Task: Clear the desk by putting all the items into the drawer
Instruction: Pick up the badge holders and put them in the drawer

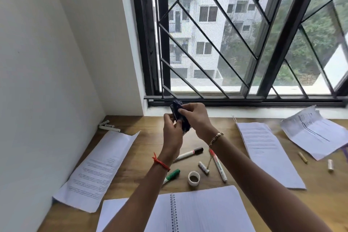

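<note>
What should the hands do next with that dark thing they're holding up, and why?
Probably lower the dark thing toward the drawer, which is out of view. The left hand and right hand both pinch it above the desk, while markers, papers and a tape roll lie there waiting.

Reading as a home study corner: wooden desk (146, 137) sitting against a barred window (244, 47), apartment block (207, 30) showing outside. Printed sheets (94, 167), spiral notebook (207, 211) and markers (188, 154) lying across the desk's middle and edges.
</note>
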